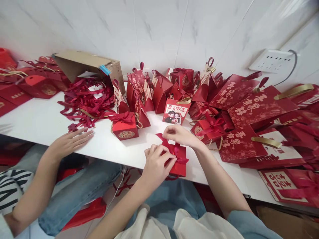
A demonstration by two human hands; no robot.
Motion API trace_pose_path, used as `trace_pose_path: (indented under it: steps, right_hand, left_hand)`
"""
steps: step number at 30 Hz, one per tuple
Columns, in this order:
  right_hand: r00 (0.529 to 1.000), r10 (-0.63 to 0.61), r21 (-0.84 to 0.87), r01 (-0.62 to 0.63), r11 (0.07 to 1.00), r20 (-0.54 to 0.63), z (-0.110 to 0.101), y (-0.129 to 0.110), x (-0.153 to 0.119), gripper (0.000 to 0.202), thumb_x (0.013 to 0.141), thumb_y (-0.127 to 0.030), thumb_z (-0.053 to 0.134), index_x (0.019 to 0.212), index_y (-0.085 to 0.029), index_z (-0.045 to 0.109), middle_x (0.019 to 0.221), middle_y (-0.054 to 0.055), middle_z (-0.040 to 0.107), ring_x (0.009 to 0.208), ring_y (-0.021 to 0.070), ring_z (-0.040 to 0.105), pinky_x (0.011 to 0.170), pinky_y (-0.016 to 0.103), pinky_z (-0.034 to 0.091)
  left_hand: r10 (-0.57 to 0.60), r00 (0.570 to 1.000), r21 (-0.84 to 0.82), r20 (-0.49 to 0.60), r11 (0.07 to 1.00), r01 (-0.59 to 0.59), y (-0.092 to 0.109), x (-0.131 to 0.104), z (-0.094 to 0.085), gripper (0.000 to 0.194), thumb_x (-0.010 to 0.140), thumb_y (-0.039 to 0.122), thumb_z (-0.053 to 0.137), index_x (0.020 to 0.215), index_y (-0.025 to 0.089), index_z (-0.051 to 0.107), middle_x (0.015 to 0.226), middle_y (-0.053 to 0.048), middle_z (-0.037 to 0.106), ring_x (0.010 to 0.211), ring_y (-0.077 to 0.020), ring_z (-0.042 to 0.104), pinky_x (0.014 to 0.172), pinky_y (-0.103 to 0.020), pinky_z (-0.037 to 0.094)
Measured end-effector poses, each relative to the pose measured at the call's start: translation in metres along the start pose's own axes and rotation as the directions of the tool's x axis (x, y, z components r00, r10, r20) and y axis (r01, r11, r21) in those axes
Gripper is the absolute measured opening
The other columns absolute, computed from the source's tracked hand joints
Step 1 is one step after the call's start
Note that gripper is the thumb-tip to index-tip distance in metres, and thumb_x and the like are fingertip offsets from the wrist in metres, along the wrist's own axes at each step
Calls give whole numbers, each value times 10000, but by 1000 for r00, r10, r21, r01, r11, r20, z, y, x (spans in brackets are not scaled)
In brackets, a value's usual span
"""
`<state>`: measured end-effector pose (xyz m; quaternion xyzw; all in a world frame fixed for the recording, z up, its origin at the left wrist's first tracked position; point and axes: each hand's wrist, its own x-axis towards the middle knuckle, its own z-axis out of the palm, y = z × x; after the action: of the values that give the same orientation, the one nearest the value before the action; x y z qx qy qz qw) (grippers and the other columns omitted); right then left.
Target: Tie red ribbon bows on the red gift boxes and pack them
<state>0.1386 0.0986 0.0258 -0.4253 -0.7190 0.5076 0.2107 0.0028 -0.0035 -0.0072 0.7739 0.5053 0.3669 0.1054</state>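
Note:
A small red gift box (180, 171) lies on the white table (147, 149) right in front of me, close to the front edge. A red ribbon (183, 160) is tied in a bow on top of it. My left hand (158, 162) is closed over the box, its thumb and fingers pinching the ribbon near the knot. Just beyond it, my right hand (179, 134) pinches a length of the same ribbon at its far left side. The fingers partly hide the knot and the box top.
A co-worker's hand (71, 142) rests flat on the table at left. Behind it lie loose red ribbons (87, 98) spilling from a cardboard box (87, 61). A finished-looking bowed box (126, 127) and several red bags (245, 142) stand around. A power strip (272, 61) hangs on the wall.

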Motion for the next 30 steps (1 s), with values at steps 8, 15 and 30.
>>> trace_pose_path:
  steps: [8,15,30]
  right_hand:
    - [961,232,264,-187,946,-151,-6,18,-18,139,689,-292,596,650,-159,584,614,-23,554,586,103,507,581,235,398]
    - [958,284,388,-252,887,-27,2,35,-12,270,647,-407,653,610,-151,575,552,-30,530,502,91,450,500,234,349]
    - [906,335,543,-151,826,-259,12,51,-63,411,669,-574,667,695,-170,597,699,8,590,692,150,549,729,298,427]
  left_hand:
    - [-17,998,-46,68,999,21,-1,2,-1,87,832,216,612,771,232,672,797,21,631,790,-142,486,727,-329,281]
    - [-30,989,-17,143,999,32,0,4,-4,103,852,217,582,799,239,667,789,17,624,799,-152,482,717,-330,284]
    - [-73,980,-55,187,995,85,2,6,-6,101,857,202,570,815,231,658,838,15,630,833,-158,484,745,-338,266]
